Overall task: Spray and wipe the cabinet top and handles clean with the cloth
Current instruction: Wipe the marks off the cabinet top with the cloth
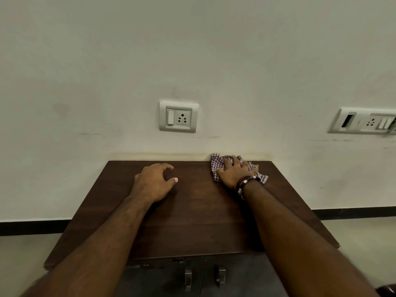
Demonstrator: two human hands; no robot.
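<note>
The dark wooden cabinet top stands against a pale wall. My right hand lies flat with spread fingers on a red-and-white checked cloth, pressing it onto the top's far right corner by the wall. My left hand rests on the top left of centre, fingers loosely curled, holding nothing. Two metal door handles show on the cabinet front below the near edge. No spray bottle is in view.
A switch-and-socket plate is on the wall above the cabinet, and a wider socket panel is at the far right. A black skirting strip runs along the wall's foot on both sides. Pale floor lies either side of the cabinet.
</note>
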